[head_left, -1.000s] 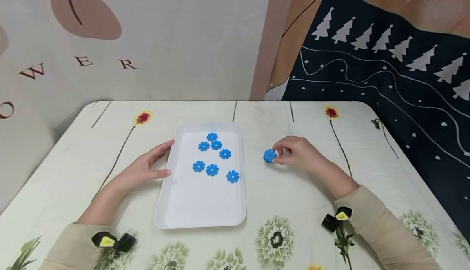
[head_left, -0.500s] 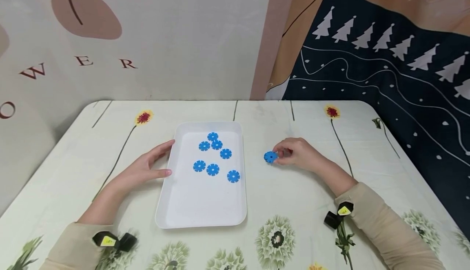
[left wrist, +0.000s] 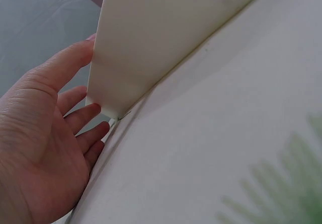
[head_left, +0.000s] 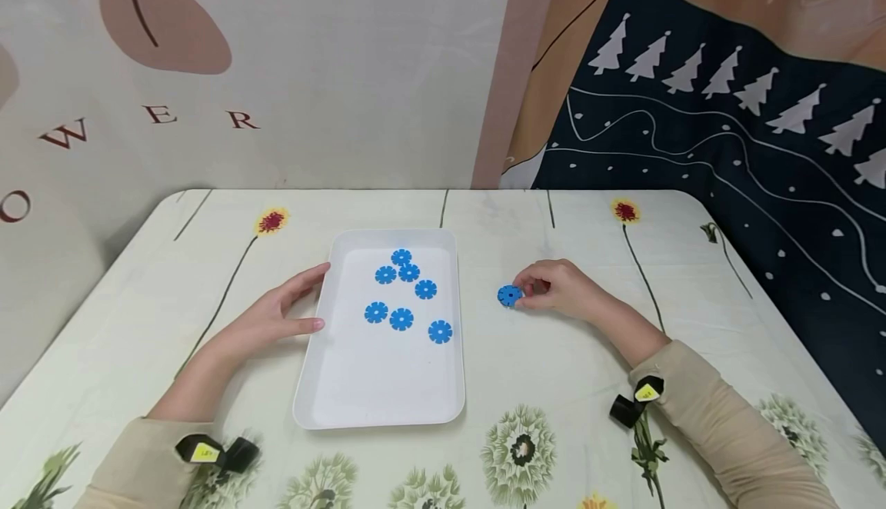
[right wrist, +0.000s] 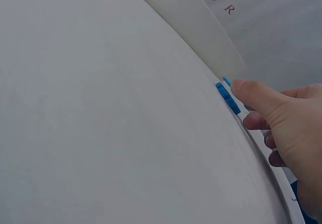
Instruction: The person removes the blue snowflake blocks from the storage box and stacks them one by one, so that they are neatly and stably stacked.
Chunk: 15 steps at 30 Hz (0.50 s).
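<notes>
A white tray (head_left: pixel 381 386) lies on the table with several blue interlocking discs, notched round the rim and holed in the middle, on its floor. My left hand (head_left: pixel 266 321) is at the tray's left side, thumb and fingertips at the rim. In the left wrist view the left hand (left wrist: pixel 55 128) has its fingers spread loosely beside the tray's outer wall (left wrist: pixel 146 43). Right of the tray, my right hand (head_left: pixel 561 287) pinches a blue interlocking disc (head_left: pixel 508 296) between thumb and fingers. In the right wrist view blue pieces (right wrist: pixel 228 99) show low over the tablecloth, partly hidden by the thumb.
A flower-printed cloth (head_left: pixel 522 370) covers the table. Behind it hang a pale printed backdrop (head_left: pixel 346 71) and a dark cloth with white trees (head_left: pixel 692 132) at the right. Each sleeve carries a black wrist camera, such as the left camera (head_left: pixel 238 455).
The right hand has shifted very slightly toward me, and the disc in its fingers has changed tilt a little. The left hand and the tray have stayed in place.
</notes>
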{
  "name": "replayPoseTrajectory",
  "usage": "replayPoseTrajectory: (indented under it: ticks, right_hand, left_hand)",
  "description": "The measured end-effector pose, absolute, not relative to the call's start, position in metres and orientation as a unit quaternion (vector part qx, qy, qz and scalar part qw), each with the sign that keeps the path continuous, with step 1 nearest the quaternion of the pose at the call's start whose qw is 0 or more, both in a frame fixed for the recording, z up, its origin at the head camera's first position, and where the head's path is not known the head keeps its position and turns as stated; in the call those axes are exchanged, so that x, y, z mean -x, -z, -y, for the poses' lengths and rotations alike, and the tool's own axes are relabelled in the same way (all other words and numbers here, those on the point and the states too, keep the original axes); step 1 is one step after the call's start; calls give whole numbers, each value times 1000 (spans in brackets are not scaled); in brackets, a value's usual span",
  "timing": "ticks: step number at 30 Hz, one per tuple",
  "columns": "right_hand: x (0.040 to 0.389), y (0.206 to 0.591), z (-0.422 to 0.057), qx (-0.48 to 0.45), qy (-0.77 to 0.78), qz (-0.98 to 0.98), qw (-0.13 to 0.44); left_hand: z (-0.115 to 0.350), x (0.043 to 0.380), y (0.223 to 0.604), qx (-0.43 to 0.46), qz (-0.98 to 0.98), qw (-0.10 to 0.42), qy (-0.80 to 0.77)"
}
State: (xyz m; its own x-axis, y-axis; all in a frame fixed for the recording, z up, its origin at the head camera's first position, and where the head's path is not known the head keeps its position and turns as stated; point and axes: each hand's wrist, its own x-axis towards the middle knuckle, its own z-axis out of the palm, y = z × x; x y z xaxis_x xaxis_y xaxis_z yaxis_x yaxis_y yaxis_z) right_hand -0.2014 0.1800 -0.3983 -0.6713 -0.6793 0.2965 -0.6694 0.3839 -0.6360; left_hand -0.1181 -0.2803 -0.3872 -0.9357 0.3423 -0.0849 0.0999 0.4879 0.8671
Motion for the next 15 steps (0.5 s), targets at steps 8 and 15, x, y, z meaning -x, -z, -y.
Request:
replayPoseTrajectory:
  ticks: [8,15]
  right_hand:
    - [202,398,-180,395,381,-836,23]
    - [202,400,-180,396,378,-836,23]
  left_hand:
    - [280,118,387,-132,-849,124,-496]
    - [280,119,388,-139,-852,120,-491]
